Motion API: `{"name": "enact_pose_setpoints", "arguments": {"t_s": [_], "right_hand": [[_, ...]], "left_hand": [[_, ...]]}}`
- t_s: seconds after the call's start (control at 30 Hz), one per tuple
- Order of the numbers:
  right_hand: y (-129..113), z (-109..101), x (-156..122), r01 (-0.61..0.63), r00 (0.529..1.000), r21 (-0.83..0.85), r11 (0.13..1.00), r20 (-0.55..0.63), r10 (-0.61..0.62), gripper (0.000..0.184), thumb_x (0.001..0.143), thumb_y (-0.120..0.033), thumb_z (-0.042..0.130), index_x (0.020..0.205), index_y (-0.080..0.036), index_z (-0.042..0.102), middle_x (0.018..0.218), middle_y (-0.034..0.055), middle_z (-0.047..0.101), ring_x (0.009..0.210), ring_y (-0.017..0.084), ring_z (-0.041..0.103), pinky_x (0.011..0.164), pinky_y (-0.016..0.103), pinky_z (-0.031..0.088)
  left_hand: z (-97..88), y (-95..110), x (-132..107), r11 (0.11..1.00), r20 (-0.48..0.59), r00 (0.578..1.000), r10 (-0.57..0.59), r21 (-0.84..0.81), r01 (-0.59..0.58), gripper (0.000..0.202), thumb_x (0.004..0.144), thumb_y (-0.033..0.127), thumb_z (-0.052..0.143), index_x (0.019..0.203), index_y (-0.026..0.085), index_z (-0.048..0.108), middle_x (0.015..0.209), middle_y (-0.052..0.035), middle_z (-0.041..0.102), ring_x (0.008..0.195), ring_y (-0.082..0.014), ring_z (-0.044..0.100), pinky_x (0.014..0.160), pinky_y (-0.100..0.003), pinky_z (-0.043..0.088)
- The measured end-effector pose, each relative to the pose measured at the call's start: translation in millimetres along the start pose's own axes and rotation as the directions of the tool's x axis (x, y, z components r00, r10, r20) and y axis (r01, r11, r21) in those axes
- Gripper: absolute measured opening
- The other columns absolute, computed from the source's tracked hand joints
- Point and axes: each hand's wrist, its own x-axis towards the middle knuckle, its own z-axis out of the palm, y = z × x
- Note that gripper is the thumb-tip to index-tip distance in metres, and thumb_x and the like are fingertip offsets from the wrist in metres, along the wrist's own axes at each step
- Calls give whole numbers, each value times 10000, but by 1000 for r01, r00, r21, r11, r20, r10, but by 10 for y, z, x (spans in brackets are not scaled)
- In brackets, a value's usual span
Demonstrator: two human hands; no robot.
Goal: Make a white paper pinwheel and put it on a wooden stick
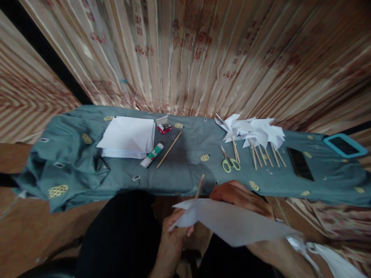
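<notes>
A white paper pinwheel is held low over my lap, with a thin wooden stick poking up behind it. My left hand is closed on the pinwheel's left side, its fingertips partly covered by the paper. Behind the top edge, my right hand is bent and closed at the paper; the sheet hides its fingertips. Whether the stick is fixed to the paper cannot be seen. On the bench beyond lie green-handled scissors and several finished pinwheels on sticks.
A cloth-covered bench runs across the view. On it lie a stack of white paper, a glue stick, a loose wooden stick, a small red box of pins, a dark phone and a blue-framed device. A curtain hangs behind.
</notes>
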Motion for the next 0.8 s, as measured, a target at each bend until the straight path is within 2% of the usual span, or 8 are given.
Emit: {"name": "enact_pose_setpoints", "arguments": {"t_s": [0.1, 0.2, 0.3, 0.47, 0.7, 0.8], "right_hand": [[14, -23, 2, 82, 996, -34, 996, -38, -84, 242, 885, -269, 566, 1127, -271, 573, 942, 51, 695, 867, 210, 659, 767, 337, 529], [21, -26, -12, 106, 993, -54, 993, -50, -109, 277, 884, -246, 565, 1160, -267, 559, 955, 51, 691, 884, 214, 661, 805, 353, 523], [30, -25, -17, 86, 994, -69, 994, -55, -90, 275, 890, -218, 548, 1162, -261, 553, 966, 55, 686, 907, 214, 654, 801, 353, 522], [75, -14, -10, 176, 976, -65, 982, -116, -182, 301, 885, -186, 539, 1185, -214, 537, 986, 68, 676, 941, 212, 637, 801, 350, 522], [87, -44, -36, 124, 990, -122, 985, -52, -131, 354, 852, -156, 575, 1196, -225, 527, 1041, 61, 675, 1009, 207, 617, 846, 330, 519], [58, -52, -27, 79, 994, -80, 994, -66, -84, 289, 856, -183, 561, 1142, -221, 559, 1015, 58, 678, 976, 204, 626, 811, 316, 522]], "left_hand": [[-14, -70, 5, 1000, 64, 998, -8, -20, 9, 458, 636, 544, 694, 451, 148, 554, 444, 15, 433, 474, -88, 373, 513, -232, 326], [-31, -119, 8, 1000, 94, 996, -6, -14, 7, 452, 644, 510, 691, 432, 155, 509, 430, 15, 435, 461, -88, 373, 496, -226, 308], [-45, -124, -15, 1000, 100, 995, -23, 20, 22, 390, 663, 421, 682, 438, 149, 517, 457, 5, 471, 481, -91, 395, 509, -223, 317], [-46, -101, -52, 999, 67, 997, -48, 13, 48, 276, 633, 318, 662, 448, 145, 552, 466, 4, 488, 500, -99, 423, 521, -221, 331], [-81, -174, -9, 999, 104, 994, -30, 32, 27, 276, 635, 339, 666, 464, 140, 581, 470, -11, 524, 476, -95, 408, 505, -225, 320], [-87, -185, -13, 998, 94, 995, -22, 64, 16, 316, 673, 363, 657, 464, 142, 570, 495, -16, 530, 495, -100, 408, 509, -228, 312]]}}
